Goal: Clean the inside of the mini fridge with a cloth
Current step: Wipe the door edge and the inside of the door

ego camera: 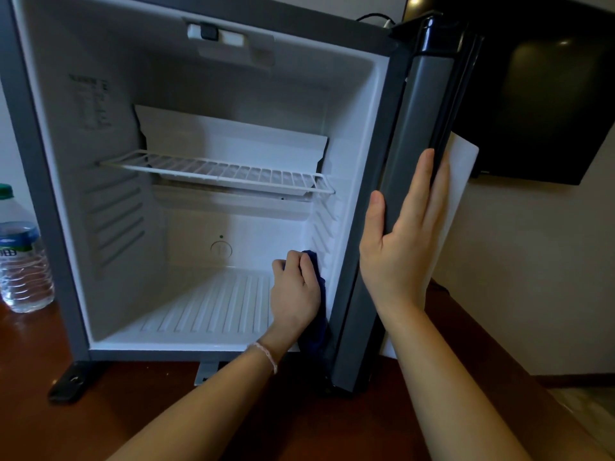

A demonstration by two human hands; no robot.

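The mini fridge (40, 181) stands open on a wooden surface, its white inside empty except for a wire shelf (216, 173) halfway up. My left hand (294, 291) is inside at the lower right and grips a dark blue cloth (316, 331), held against the right inner wall near the ribbed floor. Part of the cloth hangs down by the front edge. My right hand (399, 241) holds the edge of the open door (409, 181), thumb on the inner side and straight fingers over the outer side.
Two plastic water bottles (23, 267) stand on the wooden tabletop (133, 410) left of the fridge. A dark television screen (539, 94) hangs on the wall behind the door. A black fridge foot (71, 380) sticks out at the front left.
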